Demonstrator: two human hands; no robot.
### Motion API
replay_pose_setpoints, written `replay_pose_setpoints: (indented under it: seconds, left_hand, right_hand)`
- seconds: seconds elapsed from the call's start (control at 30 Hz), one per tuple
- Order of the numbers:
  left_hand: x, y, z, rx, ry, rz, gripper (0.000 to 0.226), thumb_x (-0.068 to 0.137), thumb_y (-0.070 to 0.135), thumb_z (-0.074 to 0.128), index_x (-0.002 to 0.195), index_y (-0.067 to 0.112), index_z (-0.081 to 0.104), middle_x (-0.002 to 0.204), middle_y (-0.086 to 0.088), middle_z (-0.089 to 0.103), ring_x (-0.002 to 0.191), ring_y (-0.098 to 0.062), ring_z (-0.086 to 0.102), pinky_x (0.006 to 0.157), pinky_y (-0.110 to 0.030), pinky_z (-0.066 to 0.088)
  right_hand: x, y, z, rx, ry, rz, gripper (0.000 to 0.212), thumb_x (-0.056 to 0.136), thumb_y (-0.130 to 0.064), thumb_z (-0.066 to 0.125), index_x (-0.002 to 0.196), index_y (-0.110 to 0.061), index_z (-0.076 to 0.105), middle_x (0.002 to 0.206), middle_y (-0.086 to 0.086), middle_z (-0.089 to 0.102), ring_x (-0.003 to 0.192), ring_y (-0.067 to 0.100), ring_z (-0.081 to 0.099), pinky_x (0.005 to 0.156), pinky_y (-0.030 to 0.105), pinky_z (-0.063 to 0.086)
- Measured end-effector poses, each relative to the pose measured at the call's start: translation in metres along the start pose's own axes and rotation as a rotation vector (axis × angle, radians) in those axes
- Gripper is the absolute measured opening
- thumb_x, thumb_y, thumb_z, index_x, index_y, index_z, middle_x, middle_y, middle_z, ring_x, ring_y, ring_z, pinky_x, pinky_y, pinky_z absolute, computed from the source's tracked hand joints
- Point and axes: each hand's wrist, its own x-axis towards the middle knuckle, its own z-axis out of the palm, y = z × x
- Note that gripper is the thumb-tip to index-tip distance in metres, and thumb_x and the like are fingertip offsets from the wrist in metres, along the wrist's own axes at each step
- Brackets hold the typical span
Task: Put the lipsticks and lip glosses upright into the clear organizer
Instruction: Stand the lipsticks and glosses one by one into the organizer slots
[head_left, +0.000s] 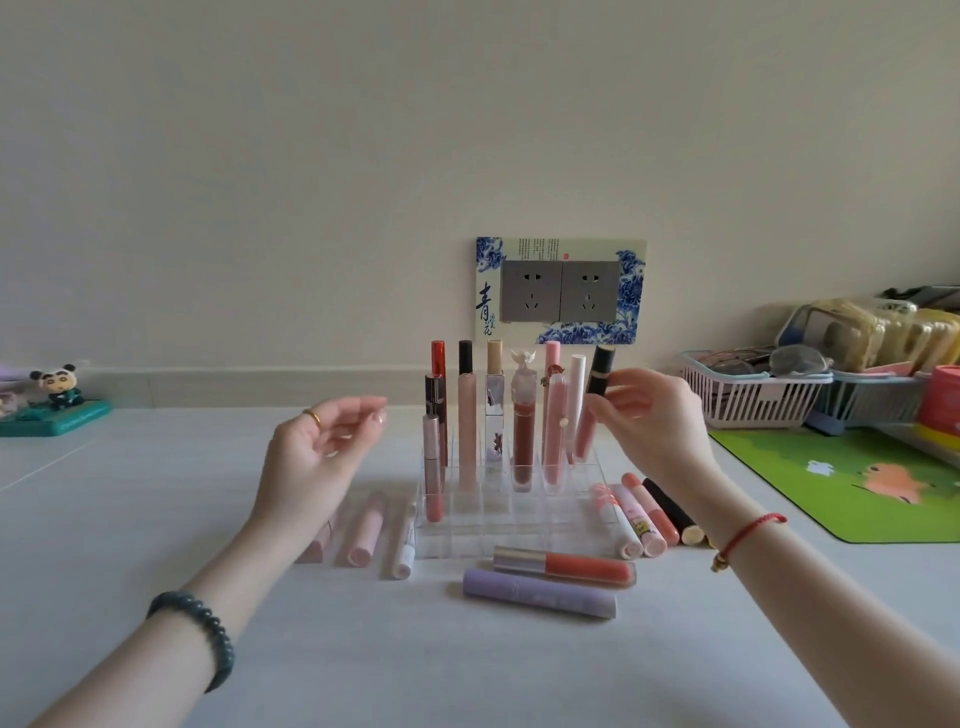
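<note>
A: What is the right hand (652, 415) doing?

B: Its fingers (615, 402) pinch a black lipstick (601, 370), tilted a little, just above the back right corner of the clear organizer (511, 499). The left hand (317, 452) hangs with its fingers spread and holding nothing, just left of the organizer.

A: How should the drop go?

B: I'd straighten the tube first, then lower it base-down into a free cell beside the white tube (575, 400) that stands right next to those fingers. The back row is crowded, so a slanted entry could knock a neighbour over. Letting go only once the base sits on the floor of the cell seems wise.

A: And the free hand?

B: It could steady the organizer's left wall, since clear plastic like that likely slides on the desk (156, 519).

A: What remains?

B: Plenty: below the right fingers a cluster of tubes (644, 514) lies flat, nearer the person a coral gloss (563, 565) and a lilac tube (540, 593), and below the left fingers pale pink tubes (366, 527).
</note>
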Motion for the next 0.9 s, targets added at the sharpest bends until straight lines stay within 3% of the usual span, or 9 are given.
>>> replay_pose_setpoints:
  seconds: [0.1,0.2,0.27,0.33,0.4,0.5,0.73,0.9]
  left_hand:
    - [-0.002,-0.014,-0.001,0.121,-0.068,-0.071,0.018,0.083,0.017,0.063,0.083,0.035,0.065,0.081,0.018,0.07,0.08,0.003,0.062,0.07,0.0,0.043]
    - [-0.006,-0.021,0.001,0.195,-0.154,-0.135,0.017,0.084,0.02,0.062,0.085,0.037,0.062,0.093,0.011,0.069,0.09,-0.005,0.062,0.077,-0.012,0.044]
    - [-0.009,-0.024,0.003,0.22,-0.197,-0.174,0.014,0.086,0.022,0.06,0.086,0.036,0.061,0.08,-0.007,0.072,0.083,-0.003,0.064,0.08,-0.019,0.042]
    - [-0.012,-0.025,0.004,0.236,-0.239,-0.194,0.008,0.088,0.023,0.058,0.091,0.029,0.063,0.053,-0.02,0.064,0.065,-0.01,0.065,0.081,-0.023,0.044]
    - [-0.014,-0.026,0.005,0.259,-0.26,-0.197,0.014,0.088,0.022,0.057,0.1,0.02,0.065,0.034,-0.001,0.054,0.048,-0.013,0.058,0.083,-0.028,0.046]
    - [-0.015,-0.027,0.007,0.274,-0.254,-0.192,0.019,0.088,0.018,0.058,0.105,0.012,0.065,0.035,0.017,0.055,0.047,-0.002,0.051,0.088,-0.033,0.046]
    - [-0.017,-0.027,0.007,0.269,-0.236,-0.191,0.018,0.087,0.018,0.058,0.104,0.014,0.065,0.036,0.017,0.055,0.042,-0.001,0.049,0.075,-0.028,0.048]
    - [-0.017,-0.029,0.006,0.273,-0.239,-0.188,0.018,0.087,0.019,0.059,0.103,0.016,0.067,0.038,0.015,0.056,0.053,-0.005,0.053,0.079,-0.033,0.052]
  right_hand:
    - [-0.002,0.007,0.004,-0.028,-0.014,0.011,0.017,0.078,-0.011,0.067,0.095,-0.009,0.068,0.062,-0.014,0.059,0.064,-0.001,0.059,0.086,0.035,0.053]
    - [-0.006,0.012,0.006,-0.063,-0.049,0.018,0.013,0.078,-0.011,0.067,0.09,-0.011,0.069,0.059,-0.018,0.057,0.062,-0.004,0.057,0.083,0.034,0.053]
    - [-0.007,0.015,0.008,-0.077,-0.06,0.022,0.014,0.078,-0.011,0.067,0.092,-0.011,0.07,0.062,-0.012,0.059,0.062,-0.001,0.058,0.082,0.034,0.054]
    - [-0.007,0.016,0.01,-0.084,-0.064,0.021,0.017,0.077,-0.012,0.067,0.094,-0.01,0.069,0.068,-0.005,0.062,0.063,0.004,0.059,0.083,0.033,0.054]
    - [-0.007,0.017,0.011,-0.084,-0.066,0.024,0.018,0.077,-0.012,0.068,0.095,-0.01,0.069,0.073,-0.003,0.063,0.066,0.009,0.061,0.083,0.033,0.054]
    - [-0.007,0.019,0.012,-0.09,-0.046,0.026,0.016,0.077,-0.014,0.068,0.092,-0.012,0.07,0.071,-0.002,0.064,0.07,0.016,0.065,0.083,0.035,0.054]
    - [-0.007,0.023,0.016,-0.074,-0.058,0.033,0.018,0.077,-0.02,0.069,0.094,-0.014,0.069,0.072,-0.002,0.066,0.07,0.016,0.066,0.081,0.037,0.055]
    - [-0.007,0.024,0.017,-0.081,-0.062,0.032,0.017,0.077,-0.021,0.069,0.093,-0.015,0.069,0.071,-0.003,0.066,0.068,0.012,0.064,0.08,0.035,0.055]
